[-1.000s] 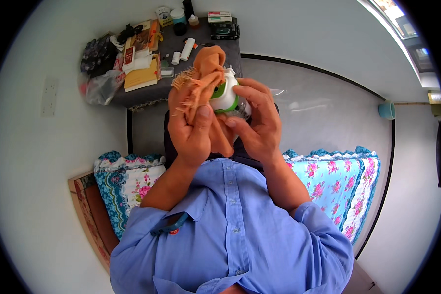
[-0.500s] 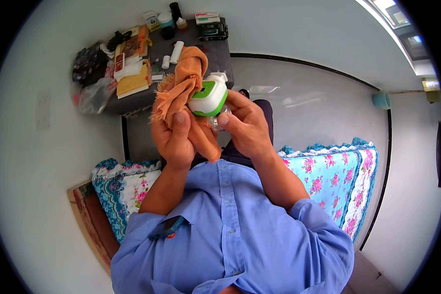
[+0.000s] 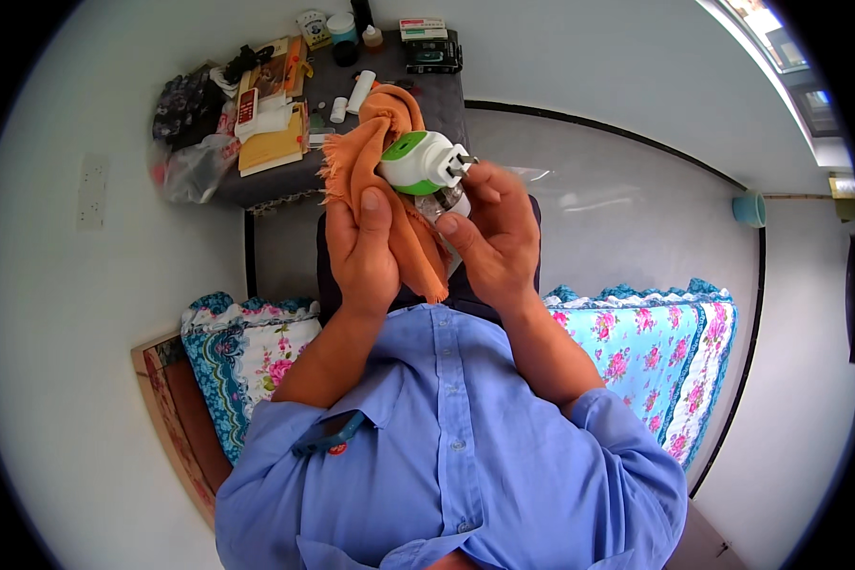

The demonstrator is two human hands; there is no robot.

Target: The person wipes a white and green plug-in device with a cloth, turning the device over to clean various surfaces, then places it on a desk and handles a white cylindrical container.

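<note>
A white and green plug-in liquid vaporizer (image 3: pixel 418 166) is held up before my chest, its two-pin plug pointing right. Under it shows a small clear bottle (image 3: pixel 434 203), partly hidden by my fingers. My right hand (image 3: pixel 494 242) is closed around the bottle side, with thumb and fingers near the plug. My left hand (image 3: pixel 364 256) grips a fringed orange cloth (image 3: pixel 359 152), thumb on top. The cloth lies against the vaporizer's left side, and its lower end hangs between my hands. Whether my left fingers also press the vaporizer through the cloth is hidden.
Ahead to the left, a dark table (image 3: pixel 328 81) carries papers, a red-and-white phone (image 3: pixel 246 112), white bottles (image 3: pixel 360 92), jars and boxes. A plastic bag (image 3: pixel 195 171) sits at its left edge. Flowered bedding (image 3: pixel 627 351) spreads on either side of me.
The vaporizer has turned so its plug now faces right, toward my right fingers, and more of the bottle shows. Both hands have shifted slightly right with the cloth.
</note>
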